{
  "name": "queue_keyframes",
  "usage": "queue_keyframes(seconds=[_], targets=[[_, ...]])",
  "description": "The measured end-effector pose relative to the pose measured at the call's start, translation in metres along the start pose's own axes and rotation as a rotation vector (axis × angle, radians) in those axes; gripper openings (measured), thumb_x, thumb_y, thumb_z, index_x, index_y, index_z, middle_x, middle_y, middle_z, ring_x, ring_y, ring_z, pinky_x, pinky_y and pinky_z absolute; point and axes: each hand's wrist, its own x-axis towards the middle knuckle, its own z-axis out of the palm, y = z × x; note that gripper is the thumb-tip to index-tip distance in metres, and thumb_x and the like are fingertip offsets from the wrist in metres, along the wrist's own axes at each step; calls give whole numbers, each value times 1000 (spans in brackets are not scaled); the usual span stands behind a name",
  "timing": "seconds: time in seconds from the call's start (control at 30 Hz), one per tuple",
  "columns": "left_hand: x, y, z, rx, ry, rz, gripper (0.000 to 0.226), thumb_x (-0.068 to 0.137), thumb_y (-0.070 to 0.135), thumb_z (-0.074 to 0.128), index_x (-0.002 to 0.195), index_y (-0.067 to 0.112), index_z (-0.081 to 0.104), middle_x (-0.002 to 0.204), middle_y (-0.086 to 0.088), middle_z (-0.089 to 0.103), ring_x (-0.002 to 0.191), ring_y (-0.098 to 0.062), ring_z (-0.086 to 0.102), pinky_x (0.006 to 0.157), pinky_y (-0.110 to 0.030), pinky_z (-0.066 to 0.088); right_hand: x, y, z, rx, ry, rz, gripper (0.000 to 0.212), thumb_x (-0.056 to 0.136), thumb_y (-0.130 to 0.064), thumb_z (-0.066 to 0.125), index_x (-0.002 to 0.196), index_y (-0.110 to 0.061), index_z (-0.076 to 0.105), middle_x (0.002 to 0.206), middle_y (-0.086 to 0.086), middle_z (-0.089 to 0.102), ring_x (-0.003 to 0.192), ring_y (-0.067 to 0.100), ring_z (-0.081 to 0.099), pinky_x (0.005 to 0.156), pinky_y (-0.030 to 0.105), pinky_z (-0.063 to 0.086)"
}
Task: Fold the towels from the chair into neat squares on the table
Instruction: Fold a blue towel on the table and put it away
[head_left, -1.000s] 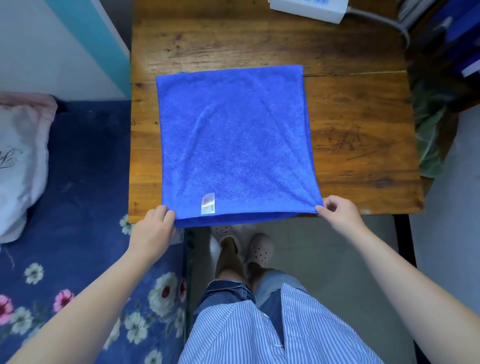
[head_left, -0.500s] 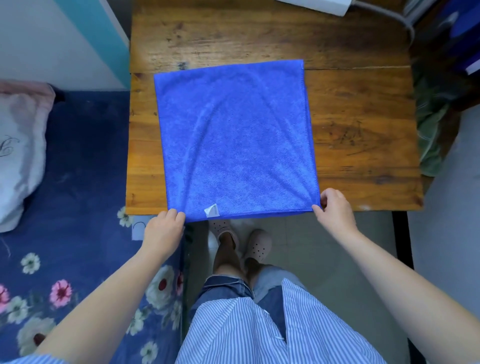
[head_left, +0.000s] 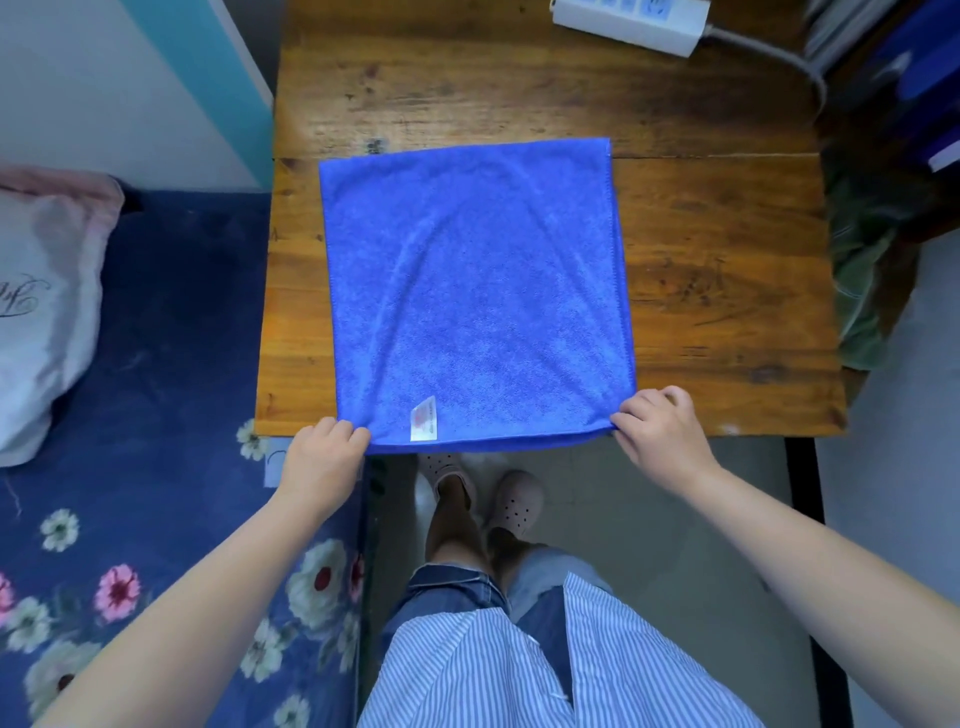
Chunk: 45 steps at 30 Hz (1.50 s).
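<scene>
The blue towel (head_left: 475, 291) is lying flat on the bench (head_left: 717, 270). The left hand (head_left: 322, 462) and right hand (head_left: 660, 423) are pinching its lower corners at the lower frame centre.

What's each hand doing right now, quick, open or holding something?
Left hand: pinches the near left corner of the blue towel.
Right hand: pinches the towel's near right corner.

Blue towel (head_left: 475, 291) lies flat on the wooden worktop (head_left: 717, 280), its near edge overhanging slightly, white label (head_left: 425, 425) face up. My left hand (head_left: 319, 460) pinches the near left corner; my right hand (head_left: 657, 426) pinches the near right corner. White power strip (head_left: 631, 21) sits at the far edge.
</scene>
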Motion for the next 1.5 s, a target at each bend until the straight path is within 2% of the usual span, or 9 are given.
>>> queue_keyframes(seconds=[0.27,0.5,0.7,0.93,1.03,1.1,1.23,1.33,1.5], targets=[[-4,0,-5,-40,-144,-58,49,16,1,90,48,5,52,49,-11,49,38,-26,50,33,-19,25,1,-6,-1,-8,-45,50,28,68,-12,37,54,-8,60,56,5,58,53,25,60,64,30,24],[-1,3,-8,-61,-151,-55,55,15,19,94,49,6,53,52,-9,50,42,-26,51,45,-21,19,4,-3,6,5,-9,-4,23,66,-12,36,53,-7,55,57,6,56,54,27,58,63,30,27],[2,17,-5,-71,-117,-99,87,17,43,92,77,12,37,68,-8,59,73,-22,38,60,-31,30,22,1,-14,320,-30,36,22,63,-19,37,56,-4,52,63,11,63,61,30,63,61,32,48],[16,29,-2,-196,-28,-170,49,24,0,82,63,7,54,63,-10,58,69,-23,36,59,-31,32,43,10,-58,586,-258,164,19,69,-21,41,58,-33,31,82,17,70,81,32,63,72,36,48],[14,9,-17,-300,-144,-40,37,33,0,86,56,6,58,54,-9,57,53,-29,56,43,-25,39,54,19,-71,456,-597,230,18,76,-16,47,60,-18,39,67,5,58,69,25,50,60,31,35],[17,-7,-37,-452,-310,-43,25,66,8,78,63,12,54,65,-10,61,64,-29,60,53,-27,35,63,23,-76,550,-815,290,27,74,-10,50,54,-17,33,53,-2,37,58,17,33,53,28,23],[40,-43,-81,-656,-898,-40,36,87,22,62,60,21,39,62,4,39,55,-7,37,50,-18,28,82,26,-81,836,-1082,352,17,53,-17,46,41,-20,35,41,-11,30,54,11,20,53,28,15],[69,-68,-98,-901,-781,-205,27,85,15,65,62,14,52,57,9,44,46,2,42,46,-11,31,98,38,-85,965,-907,454,14,53,-15,49,46,-20,38,47,-10,30,49,7,24,51,27,16],[125,-88,-101,-1372,-379,-556,21,87,3,59,68,13,60,51,12,64,48,4,58,52,-12,47,120,57,-79,1176,-274,772,31,80,6,61,61,-14,48,54,0,48,37,-4,44,41,10,35]])
